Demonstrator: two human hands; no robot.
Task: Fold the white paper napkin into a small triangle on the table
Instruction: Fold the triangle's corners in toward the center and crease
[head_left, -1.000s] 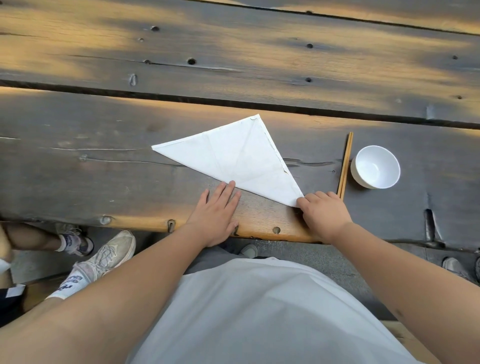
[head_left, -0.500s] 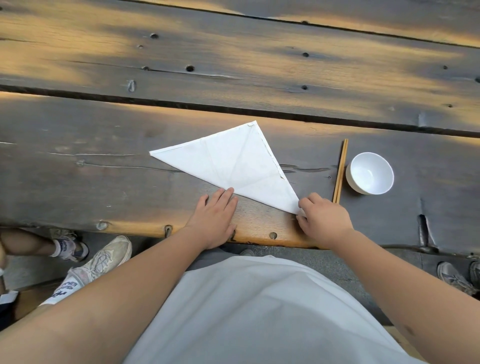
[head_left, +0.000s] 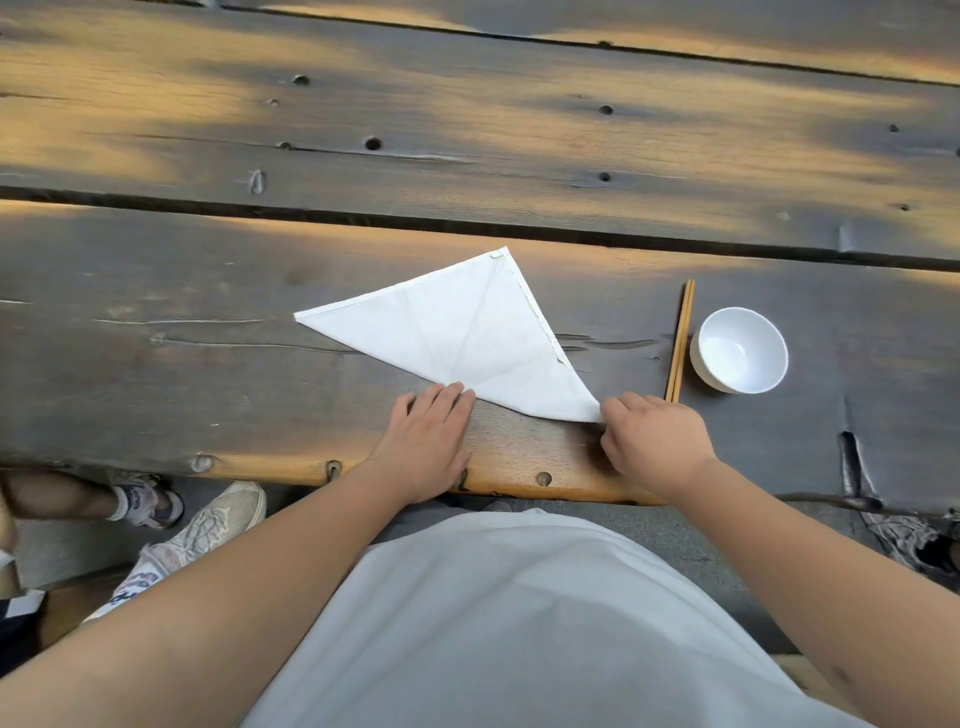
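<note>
Napkin, white paper, lies flat on the wooden table as one large triangle, its long folded edge running from a left point down to a corner at the near right; its third corner points away from me toward the gap between the planks; creases cross its face. From my remote seat I see both hands at its near edge. My left hand rests palm down on the wood, fingers straight and together, the fingertips touching the folded edge about midway along it; it grips nothing. My right hand sits at the near-right corner, fingers curled, and the paper tip meets the thumb and forefinger there; it looks like a pinch on that corner (though the paper under the fingers is hidden, so I cannot tell how much is held). The napkin thus lies just beyond both hands, spreading up and to the left of the right hand and directly ahead of the left.

Just right of the napkin lies a pair of wooden chopsticks, side by side, their near ends just beside my right hand; a small white bowl stands upright just beside them on the far side. Below the table edge at the left I see a pale sneaker.
</note>
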